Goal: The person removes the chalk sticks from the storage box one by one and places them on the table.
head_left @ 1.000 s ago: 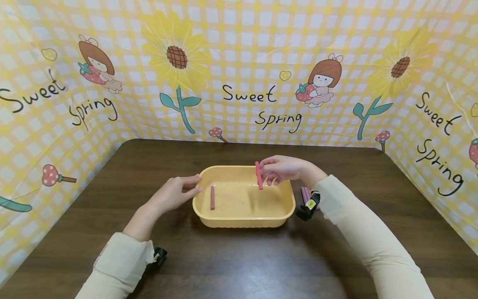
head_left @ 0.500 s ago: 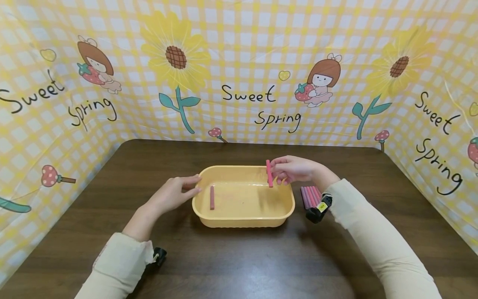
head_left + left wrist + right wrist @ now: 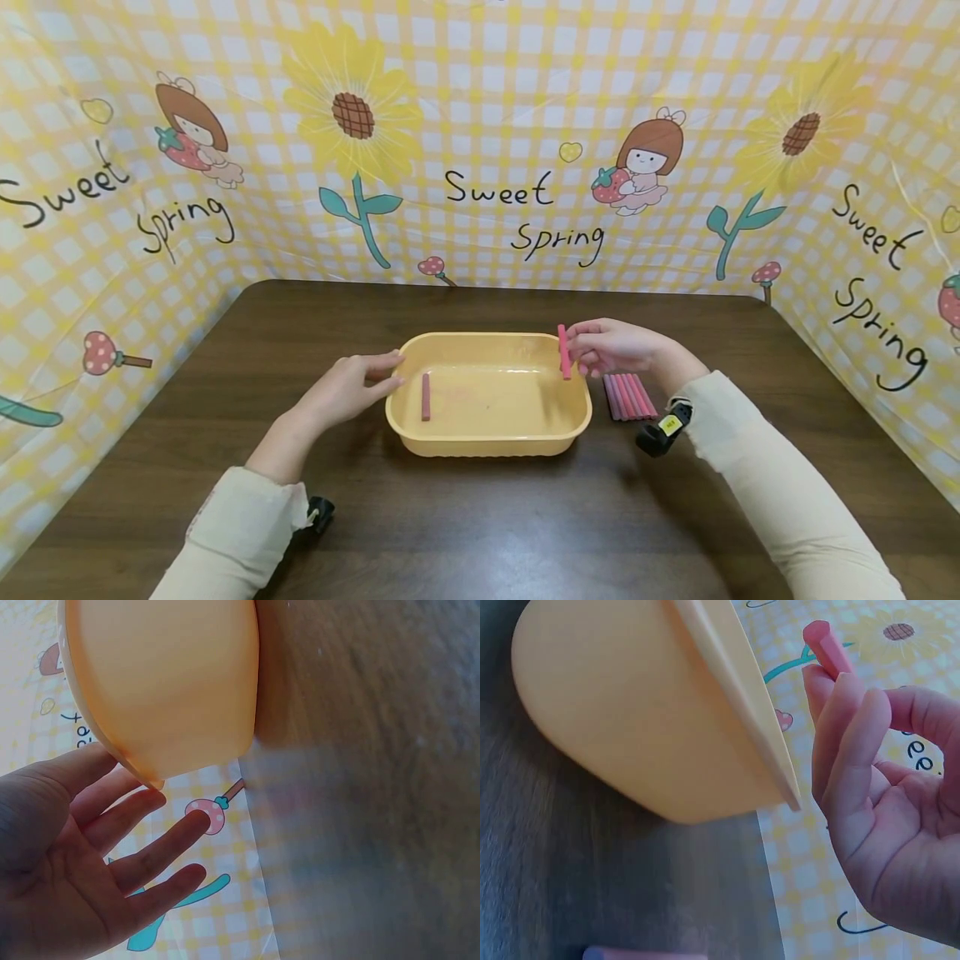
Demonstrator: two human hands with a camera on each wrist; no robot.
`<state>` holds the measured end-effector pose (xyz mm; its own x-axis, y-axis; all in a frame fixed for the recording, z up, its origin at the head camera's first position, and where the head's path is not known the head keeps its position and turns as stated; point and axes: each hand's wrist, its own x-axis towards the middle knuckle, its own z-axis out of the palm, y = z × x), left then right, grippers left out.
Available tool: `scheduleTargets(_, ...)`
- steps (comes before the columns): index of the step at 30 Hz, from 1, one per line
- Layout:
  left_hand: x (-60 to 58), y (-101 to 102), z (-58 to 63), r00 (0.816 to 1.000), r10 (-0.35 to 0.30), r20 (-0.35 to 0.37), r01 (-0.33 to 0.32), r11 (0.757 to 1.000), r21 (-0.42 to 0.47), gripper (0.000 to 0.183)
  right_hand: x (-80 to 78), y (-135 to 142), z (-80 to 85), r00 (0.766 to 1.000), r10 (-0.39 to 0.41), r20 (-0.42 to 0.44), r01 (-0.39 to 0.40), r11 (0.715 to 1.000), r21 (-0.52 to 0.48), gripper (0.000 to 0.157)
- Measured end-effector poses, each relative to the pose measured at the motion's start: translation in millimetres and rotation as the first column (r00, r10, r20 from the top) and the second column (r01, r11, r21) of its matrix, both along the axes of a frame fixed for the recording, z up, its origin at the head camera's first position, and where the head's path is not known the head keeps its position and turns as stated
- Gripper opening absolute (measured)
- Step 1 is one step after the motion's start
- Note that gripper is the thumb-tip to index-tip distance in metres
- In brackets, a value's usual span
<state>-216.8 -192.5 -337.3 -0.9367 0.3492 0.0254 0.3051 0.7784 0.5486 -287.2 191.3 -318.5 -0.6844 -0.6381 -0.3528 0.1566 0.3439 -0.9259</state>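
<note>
A pale yellow plastic basin (image 3: 489, 437) stands on the table. My left hand (image 3: 347, 389) touches its left rim with the thumb and index finger, while the other fingers are spread loosely. My right hand (image 3: 611, 347) pinches a bright pink hexagonal stick (image 3: 565, 353), crayon-like, held upright above the basin's right rim. In the right wrist view the stick's six-sided end (image 3: 817, 631) pokes up past the fingertips. A mauve-pink stick (image 3: 426, 397) lies inside the basin near its left end.
Right of the basin, several pink and mauve sticks (image 3: 628, 397) lie side by side on the dark wooden table (image 3: 480, 525). A yellow checked cloth (image 3: 487, 100) hangs round the back and sides. A black wrist camera (image 3: 663, 430) sits under the right sleeve.
My right hand has moved right with the pink stick, from over the basin to its right rim. The row of sticks beside the basin has come into full view. My left hand stays put.
</note>
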Motion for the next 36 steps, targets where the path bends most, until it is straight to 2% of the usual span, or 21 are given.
scheduleTargets(11,0.2,0,-0.3,1.0,0.006,0.008,-0.006,1.0,0.002,0.048,7.2,27,-4.9,0.999,-0.028,-0.017,0.027,0.999,-0.021,0.01)
scheduleTargets(26,0.6,0,0.3,1.0,0.006,0.006,-0.006,1.0,0.004,0.048,17.1,56,-23.4,0.995,-0.102,0.001,0.102,0.993,-0.057,0.009)
scheduleTargets(36,2.0,-1,-0.2,0.999,-0.032,-0.041,0.033,0.999,0.026,0.046,21.9,75,-33.9,0.994,-0.109,0.026,0.11,0.991,-0.081,0.01)
